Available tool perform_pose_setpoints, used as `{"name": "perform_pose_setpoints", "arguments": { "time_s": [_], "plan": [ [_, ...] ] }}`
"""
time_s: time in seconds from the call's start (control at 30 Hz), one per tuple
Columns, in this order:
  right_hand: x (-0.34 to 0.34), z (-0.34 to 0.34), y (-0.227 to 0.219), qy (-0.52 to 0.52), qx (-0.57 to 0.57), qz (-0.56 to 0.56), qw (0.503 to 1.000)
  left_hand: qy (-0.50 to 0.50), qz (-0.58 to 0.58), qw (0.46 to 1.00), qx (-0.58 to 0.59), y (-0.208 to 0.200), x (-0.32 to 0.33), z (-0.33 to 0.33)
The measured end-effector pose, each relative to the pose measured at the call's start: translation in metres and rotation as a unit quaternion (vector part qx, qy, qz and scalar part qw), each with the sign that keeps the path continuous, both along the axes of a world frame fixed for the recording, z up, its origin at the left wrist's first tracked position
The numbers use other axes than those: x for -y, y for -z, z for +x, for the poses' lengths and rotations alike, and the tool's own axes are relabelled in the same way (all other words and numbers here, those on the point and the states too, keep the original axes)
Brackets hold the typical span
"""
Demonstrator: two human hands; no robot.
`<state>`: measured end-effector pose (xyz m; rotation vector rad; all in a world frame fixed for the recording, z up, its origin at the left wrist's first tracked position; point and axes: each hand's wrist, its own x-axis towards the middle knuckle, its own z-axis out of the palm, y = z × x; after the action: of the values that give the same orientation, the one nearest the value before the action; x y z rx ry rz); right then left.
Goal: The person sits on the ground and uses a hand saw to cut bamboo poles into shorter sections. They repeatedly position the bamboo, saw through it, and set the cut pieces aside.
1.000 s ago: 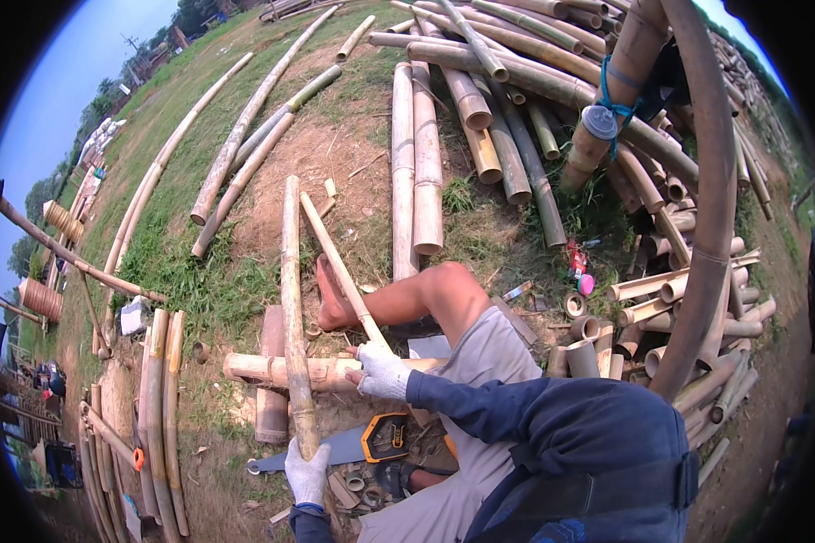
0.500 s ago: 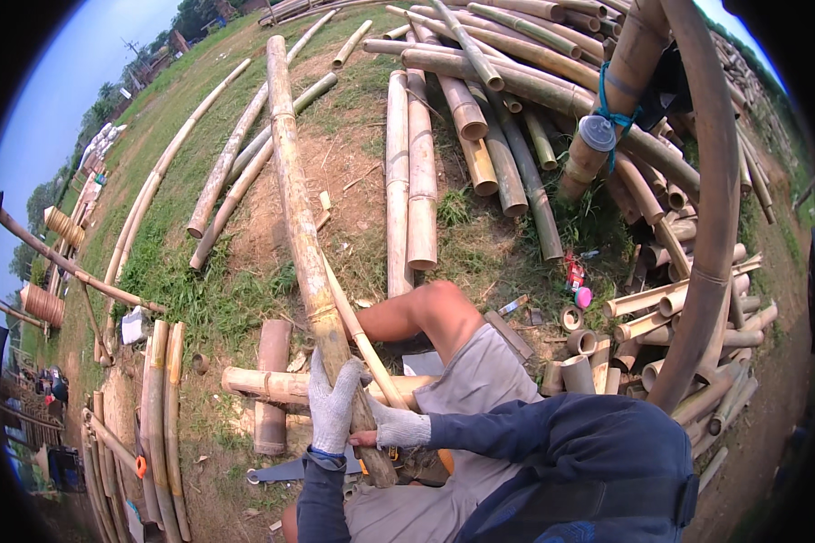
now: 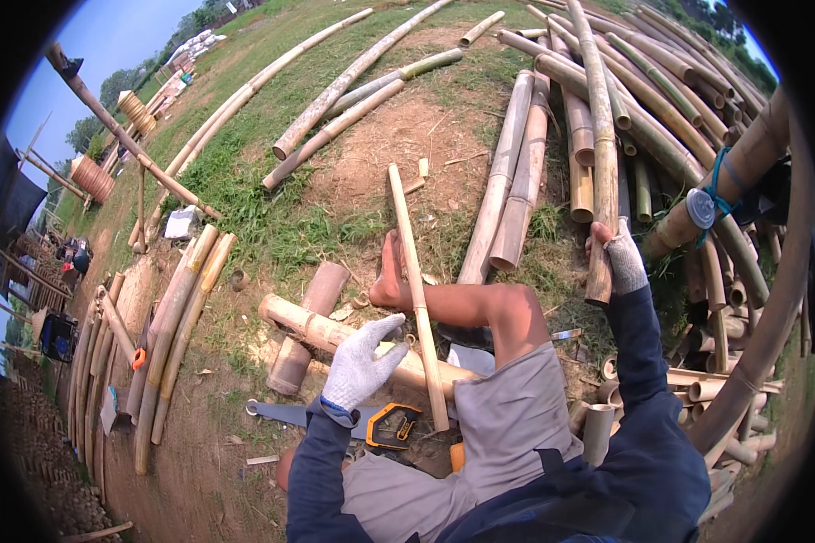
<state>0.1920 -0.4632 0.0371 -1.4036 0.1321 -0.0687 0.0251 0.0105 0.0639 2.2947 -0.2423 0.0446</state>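
Right hand [image 3: 625, 256] grips a long bamboo pole [image 3: 604, 149] (tan-brown, faintly mottled); left hand [image 3: 362, 364] is splayed.

At left, showed a white bag [image 3: 183, 223] near grass [image 3: 235, 185]. Farther back, included brown cylinders [image 3: 91, 179] and green trees [image 3: 118, 86].

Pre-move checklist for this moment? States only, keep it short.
1. Right hand gripping the bamboo pole: ok, closed around it near its lower end.
2. Left hand free: ok, open and holding nothing.
3. Saw out of both hands: ok, lying on the ground.
4. Thin bamboo stick steadied by a hand: not ok, neither holds it; it crosses over the bamboo log.
5. Held pole clear of the bamboo pile: cannot tell, they overlap in this view.
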Motion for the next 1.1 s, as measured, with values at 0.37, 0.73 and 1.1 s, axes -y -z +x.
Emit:
{"name": "perform_pose_setpoints", "arguments": {
  "time_s": [0.37,0.73,1.1],
  "plan": [
    [0.197,0.181,-0.028,0.213,-0.131,-0.785,0.566,-0.004,0.068,0.998,-0.006,0.009,-0.01,-0.009],
    [0.118,0.092,0.043,0.19,-0.074,-0.734,0.648,0.01,0.082,0.997,-0.007,0.019,-0.013,-0.012],
    [0.2,0.119,0.087,0.326,0.065,-0.264,0.906,0.004,0.093,0.994,-0.055,0.019,-0.012,-0.016]
  ]
}}
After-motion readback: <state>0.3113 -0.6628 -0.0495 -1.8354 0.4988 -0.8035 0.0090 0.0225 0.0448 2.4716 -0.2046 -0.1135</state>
